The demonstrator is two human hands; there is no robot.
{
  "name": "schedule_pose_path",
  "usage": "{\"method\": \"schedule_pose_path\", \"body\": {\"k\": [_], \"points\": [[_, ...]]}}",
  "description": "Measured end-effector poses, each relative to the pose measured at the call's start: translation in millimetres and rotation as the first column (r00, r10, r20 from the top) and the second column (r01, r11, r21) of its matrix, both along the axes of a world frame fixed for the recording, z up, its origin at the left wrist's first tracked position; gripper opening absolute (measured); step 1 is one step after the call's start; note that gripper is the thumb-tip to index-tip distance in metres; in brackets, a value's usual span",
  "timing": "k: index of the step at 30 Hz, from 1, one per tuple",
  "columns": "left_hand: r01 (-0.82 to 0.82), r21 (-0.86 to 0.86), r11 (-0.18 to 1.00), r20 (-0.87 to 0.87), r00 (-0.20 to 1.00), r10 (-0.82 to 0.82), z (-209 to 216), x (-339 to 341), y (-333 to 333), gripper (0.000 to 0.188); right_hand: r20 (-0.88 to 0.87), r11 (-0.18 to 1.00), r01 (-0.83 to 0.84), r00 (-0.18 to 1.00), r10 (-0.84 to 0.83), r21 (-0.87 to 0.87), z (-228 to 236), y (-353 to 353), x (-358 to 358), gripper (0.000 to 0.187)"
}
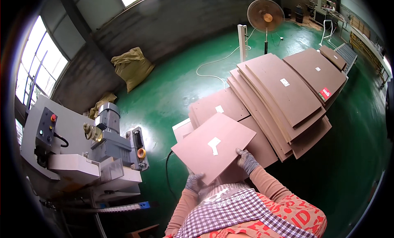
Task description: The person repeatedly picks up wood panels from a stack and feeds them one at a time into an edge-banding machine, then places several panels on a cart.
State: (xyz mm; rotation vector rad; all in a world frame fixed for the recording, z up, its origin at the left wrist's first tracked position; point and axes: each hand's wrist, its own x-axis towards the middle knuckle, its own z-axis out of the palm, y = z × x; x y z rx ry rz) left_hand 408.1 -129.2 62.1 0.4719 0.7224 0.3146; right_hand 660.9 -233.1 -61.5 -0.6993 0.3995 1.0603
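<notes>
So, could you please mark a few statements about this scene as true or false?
1. The left hand and right hand hold the same panel. True.
2. Both hands are bare. False: they wear grey gloves.
3. A white patch shows on the held panel's upper face. True.
4. The fan appears left of the yellowish sack. False: the fan appears right of it.
5. The floor is green. True.

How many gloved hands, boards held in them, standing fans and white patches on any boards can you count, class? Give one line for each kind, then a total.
Gloved hands: 2 (left hand, right hand)
Held board: 1
Standing fan: 1
White patches: 5
Total: 9
</notes>
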Motion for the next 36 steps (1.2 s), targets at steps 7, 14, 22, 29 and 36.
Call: {"method": "schedule_pose_path", "body": {"k": [7,14,22,29,36], "points": [[-0.029,0.431,0.902,-0.347,0.917,0.195,-88,63,105,0.049,0.099,0.919,-0.282,0.943,0.319,-0.275,-16,65,49,0.034],[-0.092,0.552,0.829,-0.282,0.914,0.29,-102,112,170,0.053,0.608,0.678,-0.375,0.302,0.734,-0.632,12,71,58,0.028],[-0.045,0.292,0.955,-0.239,0.964,0.118,-115,104,141,0.049,0.255,0.727,-0.545,0.697,0.67,-0.417,9,31,46,0.065],[-0.067,-0.002,0.998,-0.24,0.969,0.064,-93,70,-6,0.049,0.517,0.956,-0.113,0.821,0.243,-0.271,-2,18,5,0.081],[-0.307,-0.014,0.952,-0.114,0.946,0.303,-136,-9,61,0.046,0.531,0.909,-0.38,0.742,0.41,-0.172,38,-27,79,0.068]]}}
